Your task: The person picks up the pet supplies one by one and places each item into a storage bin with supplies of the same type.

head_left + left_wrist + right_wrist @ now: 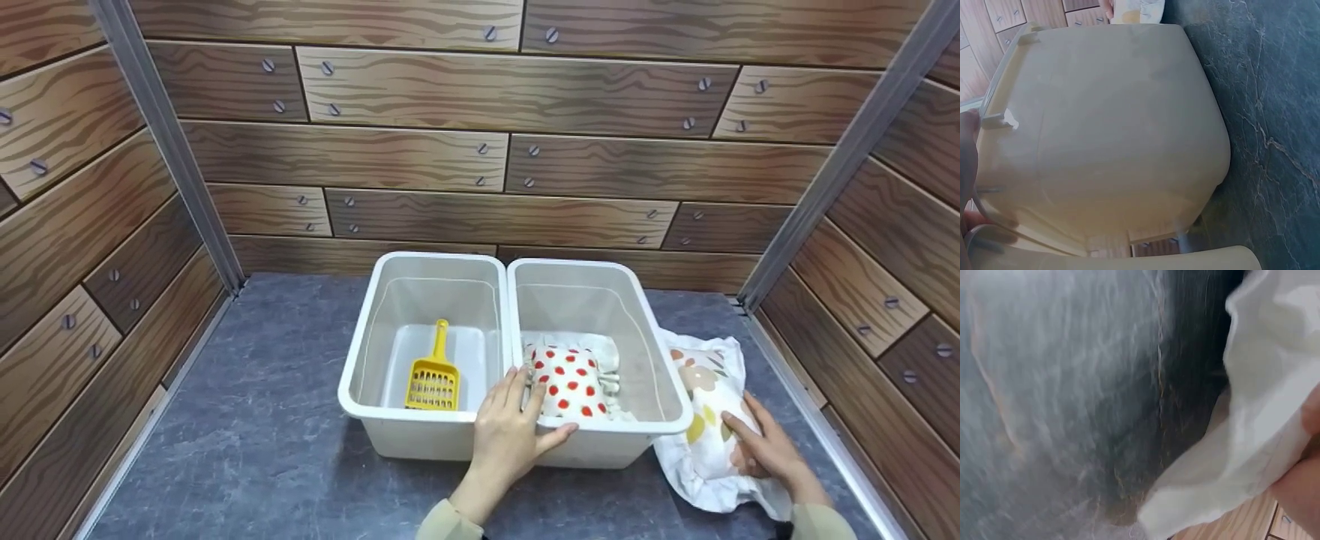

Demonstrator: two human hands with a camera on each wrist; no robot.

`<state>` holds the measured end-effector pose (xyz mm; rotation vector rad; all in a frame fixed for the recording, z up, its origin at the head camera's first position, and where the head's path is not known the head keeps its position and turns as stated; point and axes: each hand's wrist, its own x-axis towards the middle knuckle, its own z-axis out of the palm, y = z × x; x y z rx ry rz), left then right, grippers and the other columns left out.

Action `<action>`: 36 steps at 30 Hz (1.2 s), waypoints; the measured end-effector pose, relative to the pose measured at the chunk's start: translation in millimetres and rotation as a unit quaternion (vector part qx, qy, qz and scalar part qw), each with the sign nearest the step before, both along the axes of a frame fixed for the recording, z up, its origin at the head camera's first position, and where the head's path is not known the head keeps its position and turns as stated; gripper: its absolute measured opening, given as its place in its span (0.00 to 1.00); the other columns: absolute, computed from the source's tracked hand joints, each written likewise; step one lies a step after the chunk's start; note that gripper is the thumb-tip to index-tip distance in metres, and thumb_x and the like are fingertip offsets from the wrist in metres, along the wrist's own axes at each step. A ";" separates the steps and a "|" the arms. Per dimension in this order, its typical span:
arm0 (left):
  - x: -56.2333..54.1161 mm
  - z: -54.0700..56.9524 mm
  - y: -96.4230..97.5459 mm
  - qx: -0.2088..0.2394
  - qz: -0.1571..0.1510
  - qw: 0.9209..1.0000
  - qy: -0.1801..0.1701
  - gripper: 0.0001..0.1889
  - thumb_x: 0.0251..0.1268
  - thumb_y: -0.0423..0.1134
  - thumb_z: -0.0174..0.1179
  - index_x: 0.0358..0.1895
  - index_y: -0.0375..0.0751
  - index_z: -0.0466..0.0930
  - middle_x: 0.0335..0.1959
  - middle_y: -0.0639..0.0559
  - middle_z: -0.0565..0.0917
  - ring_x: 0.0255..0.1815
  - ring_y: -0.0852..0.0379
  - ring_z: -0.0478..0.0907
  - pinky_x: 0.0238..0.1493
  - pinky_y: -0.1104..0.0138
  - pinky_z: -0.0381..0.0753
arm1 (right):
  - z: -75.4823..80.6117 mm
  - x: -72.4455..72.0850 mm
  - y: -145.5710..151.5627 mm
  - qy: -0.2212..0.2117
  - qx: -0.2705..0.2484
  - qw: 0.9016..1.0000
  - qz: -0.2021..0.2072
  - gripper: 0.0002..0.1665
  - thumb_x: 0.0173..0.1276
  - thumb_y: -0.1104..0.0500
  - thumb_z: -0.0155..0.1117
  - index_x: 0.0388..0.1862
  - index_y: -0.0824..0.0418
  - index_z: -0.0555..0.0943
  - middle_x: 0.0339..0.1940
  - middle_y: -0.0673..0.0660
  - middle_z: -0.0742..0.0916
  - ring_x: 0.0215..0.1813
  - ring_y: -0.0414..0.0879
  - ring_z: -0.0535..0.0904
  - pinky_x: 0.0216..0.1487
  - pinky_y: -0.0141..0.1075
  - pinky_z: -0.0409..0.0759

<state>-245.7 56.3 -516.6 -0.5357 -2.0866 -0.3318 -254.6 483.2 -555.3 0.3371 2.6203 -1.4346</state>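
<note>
Two off-white plastic bins stand side by side. In the left bin [420, 439] lies a yellow litter scoop [435, 375]. A small white pillow with red strawberry-like spots [570, 382] and a ruffled edge lies inside the right bin [600, 450]. My left hand [506, 435] rests over the front rims where the bins meet, its fingers extended and its thumb along the right bin's rim. To the right of the bins, my right hand [769, 446] grips a small floral pillow [705, 420] by its right side. White ruffled fabric [1264, 416] fills part of the right wrist view.
Wood-plank patterned walls [480, 157] enclose the dark grey marbled surface [225, 420] at the back and both sides. Metal edge strips [802, 375] run along the sides. The bins stand near the back wall.
</note>
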 end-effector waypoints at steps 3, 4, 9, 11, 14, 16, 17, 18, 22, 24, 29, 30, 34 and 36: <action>0.1 -0.5 0.2 0.000 0.000 1.000 -0.001 0.36 0.49 0.75 0.59 0.44 0.46 0.87 0.52 0.43 0.83 0.53 0.48 0.81 0.54 0.59 0.79 | 0.3 -2.3 5.5 -0.009 -0.033 0.999 0.019 0.53 0.73 0.44 0.54 0.79 0.57 0.33 0.76 0.77 0.43 0.54 0.65 0.75 0.41 0.43 0.82; 0.2 -0.5 0.3 0.000 0.000 1.000 -0.002 0.36 0.48 0.75 0.59 0.44 0.46 0.87 0.52 0.43 0.83 0.54 0.47 0.81 0.54 0.59 0.79 | 1.3 -4.0 7.5 -0.016 -0.043 0.999 0.026 0.53 0.73 0.45 0.55 0.79 0.58 0.32 0.76 0.77 0.42 0.65 0.69 0.65 0.51 0.47 0.79; -0.1 -0.9 0.9 -0.003 0.002 1.000 -0.005 0.36 0.48 0.75 0.59 0.44 0.46 0.87 0.52 0.43 0.83 0.54 0.47 0.81 0.54 0.58 0.80 | 3.2 -13.5 20.2 -0.049 -0.088 0.994 0.043 0.52 0.73 0.46 0.56 0.80 0.54 0.35 0.78 0.71 0.37 0.75 0.66 0.47 0.72 0.55 0.53; -0.4 -1.0 1.0 -0.003 0.002 1.000 -0.006 0.35 0.49 0.75 0.59 0.44 0.47 0.87 0.52 0.43 0.83 0.54 0.47 0.81 0.54 0.58 0.80 | -0.6 -16.5 26.9 -0.054 -0.118 0.990 0.047 0.43 0.74 0.45 0.55 0.80 0.40 0.45 0.78 0.70 0.42 0.71 0.58 0.60 0.68 0.47 0.62; -1.1 -0.9 1.1 0.001 -0.002 1.000 -0.003 0.35 0.49 0.75 0.59 0.44 0.47 0.87 0.52 0.42 0.83 0.54 0.47 0.81 0.53 0.58 0.80 | -9.4 -21.8 35.8 -0.049 -0.174 0.983 0.033 0.24 0.74 0.45 0.53 0.64 0.26 0.61 0.68 0.60 0.63 0.54 0.40 0.74 0.54 0.34 0.74; -1.7 -1.1 1.0 0.005 -0.004 1.000 0.001 0.35 0.48 0.75 0.60 0.43 0.47 0.87 0.51 0.43 0.83 0.54 0.47 0.81 0.53 0.58 0.80 | -11.6 -24.1 37.8 -0.047 -0.199 0.978 0.044 0.18 0.75 0.46 0.53 0.54 0.23 0.62 0.62 0.53 0.66 0.50 0.35 0.76 0.53 0.31 0.74; -1.9 -1.2 1.0 0.007 -0.006 1.000 0.003 0.35 0.48 0.75 0.60 0.43 0.46 0.87 0.51 0.43 0.83 0.54 0.47 0.81 0.53 0.58 0.80 | -11.9 -25.2 37.2 -0.047 -0.204 0.977 0.043 0.18 0.75 0.47 0.53 0.54 0.24 0.62 0.62 0.52 0.66 0.49 0.33 0.76 0.53 0.30 0.74; -2.1 -1.2 1.1 0.009 -0.007 1.000 0.005 0.35 0.47 0.75 0.60 0.43 0.46 0.87 0.51 0.43 0.83 0.54 0.47 0.81 0.53 0.59 0.80 | -11.4 -25.7 35.4 -0.047 -0.205 0.977 0.040 0.20 0.74 0.47 0.54 0.57 0.26 0.61 0.63 0.53 0.66 0.49 0.33 0.76 0.52 0.30 0.75; -2.4 -1.6 1.2 0.013 -0.008 1.000 0.011 0.35 0.46 0.75 0.61 0.43 0.46 0.87 0.51 0.43 0.83 0.53 0.47 0.81 0.52 0.59 0.81 | -4.8 -27.1 24.4 -0.062 -0.168 0.983 0.051 0.44 0.74 0.45 0.53 0.79 0.38 0.40 0.75 0.69 0.49 0.51 0.35 0.73 0.53 0.28 0.72; -2.3 -1.5 1.2 0.012 -0.007 1.000 0.009 0.35 0.46 0.75 0.61 0.43 0.47 0.87 0.51 0.43 0.83 0.54 0.47 0.81 0.52 0.58 0.81 | -1.8 -28.6 20.6 -0.068 -0.156 0.984 0.052 0.52 0.75 0.46 0.52 0.79 0.49 0.28 0.77 0.71 0.40 0.51 0.34 0.72 0.52 0.27 0.71; -0.8 -1.8 1.2 0.006 -0.004 1.000 0.005 0.36 0.45 0.75 0.62 0.44 0.48 0.87 0.52 0.43 0.83 0.54 0.46 0.81 0.52 0.58 0.80 | -0.5 -31.9 18.4 -0.070 -0.139 0.986 0.062 0.53 0.76 0.49 0.52 0.78 0.52 0.25 0.77 0.72 0.36 0.52 0.36 0.72 0.52 0.25 0.71; -0.5 -1.8 1.1 0.005 -0.004 1.000 0.004 0.36 0.45 0.75 0.61 0.45 0.48 0.87 0.52 0.42 0.83 0.54 0.46 0.81 0.52 0.58 0.80 | -1.1 -32.0 18.3 -0.068 -0.134 0.987 0.063 0.53 0.75 0.50 0.52 0.78 0.52 0.25 0.77 0.72 0.36 0.56 0.39 0.71 0.53 0.25 0.69; -0.4 -1.4 0.5 0.003 -0.003 1.000 0.002 0.36 0.47 0.75 0.60 0.45 0.48 0.87 0.53 0.42 0.83 0.54 0.46 0.80 0.52 0.58 0.81 | -2.1 -33.6 16.5 -0.062 -0.111 0.990 0.062 0.53 0.74 0.50 0.54 0.78 0.52 0.26 0.76 0.71 0.31 0.73 0.61 0.52 0.69 0.40 0.58; -1.0 -1.1 0.1 0.002 -0.002 1.000 0.002 0.36 0.47 0.75 0.60 0.45 0.47 0.87 0.53 0.42 0.83 0.54 0.46 0.80 0.52 0.58 0.81 | -1.0 -34.3 14.8 -0.056 -0.110 0.990 0.063 0.53 0.74 0.50 0.54 0.79 0.52 0.28 0.76 0.70 0.29 0.75 0.65 0.38 0.72 0.49 0.48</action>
